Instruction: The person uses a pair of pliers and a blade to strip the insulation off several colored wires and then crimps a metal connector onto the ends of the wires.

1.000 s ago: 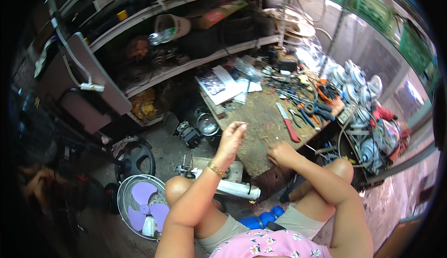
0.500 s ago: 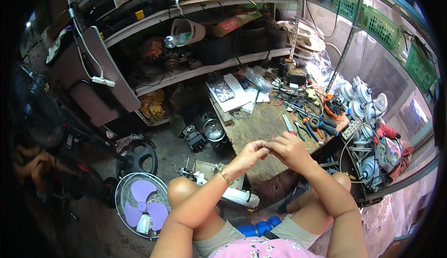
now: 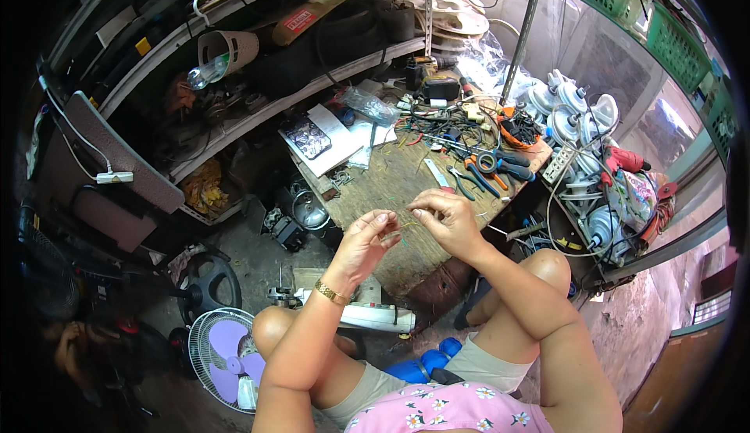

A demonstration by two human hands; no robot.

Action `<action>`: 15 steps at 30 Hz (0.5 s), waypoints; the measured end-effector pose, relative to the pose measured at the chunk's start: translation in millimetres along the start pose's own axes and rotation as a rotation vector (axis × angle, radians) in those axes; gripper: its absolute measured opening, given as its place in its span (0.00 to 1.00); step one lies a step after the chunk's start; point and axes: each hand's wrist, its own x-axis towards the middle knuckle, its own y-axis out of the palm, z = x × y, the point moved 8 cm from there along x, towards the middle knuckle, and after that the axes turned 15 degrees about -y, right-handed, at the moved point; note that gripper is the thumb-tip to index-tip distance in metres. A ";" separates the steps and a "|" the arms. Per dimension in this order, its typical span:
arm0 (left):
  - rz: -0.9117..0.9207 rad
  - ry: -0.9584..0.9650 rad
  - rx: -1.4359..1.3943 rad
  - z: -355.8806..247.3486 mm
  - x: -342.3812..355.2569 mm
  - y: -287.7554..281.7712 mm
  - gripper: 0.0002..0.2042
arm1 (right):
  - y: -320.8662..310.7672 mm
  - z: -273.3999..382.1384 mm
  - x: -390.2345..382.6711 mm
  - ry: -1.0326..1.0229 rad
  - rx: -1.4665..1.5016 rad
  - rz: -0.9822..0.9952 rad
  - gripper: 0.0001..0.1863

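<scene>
Between left hand [image 3: 362, 244] and right hand [image 3: 451, 222], yellowish strand [image 3: 408, 224] (faint), running sideways.

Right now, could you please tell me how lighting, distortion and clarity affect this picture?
In the head view, glare whitens the clear plastic beyond the workbench; the head view bows the lower shelf edge; the head view leaves anything between the fingers unclear.

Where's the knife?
In the head view, the knife lies on the wooden table, right of centre, just beyond the right hand and left of the nearest pliers.
</scene>
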 end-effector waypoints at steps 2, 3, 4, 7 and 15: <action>-0.008 -0.036 -0.093 5.9 0.3 5.5 0.06 | 6.9 -17.2 -8.2 0.033 0.214 -0.081 0.07; -0.023 -0.048 -0.068 7.5 0.8 8.8 0.06 | 10.3 -27.7 -12.9 0.049 0.320 -0.122 0.07; 0.000 -0.025 -0.020 6.9 0.9 9.7 0.06 | 15.4 -31.1 -13.1 0.069 0.366 -0.119 0.07; 0.064 0.033 0.069 6.5 1.4 12.2 0.06 | 25.2 -35.4 -15.6 0.140 0.460 -0.092 0.07; 0.026 0.058 -0.056 3.9 -4.9 15.9 0.06 | 36.4 -23.5 -20.3 0.097 0.598 -0.074 0.08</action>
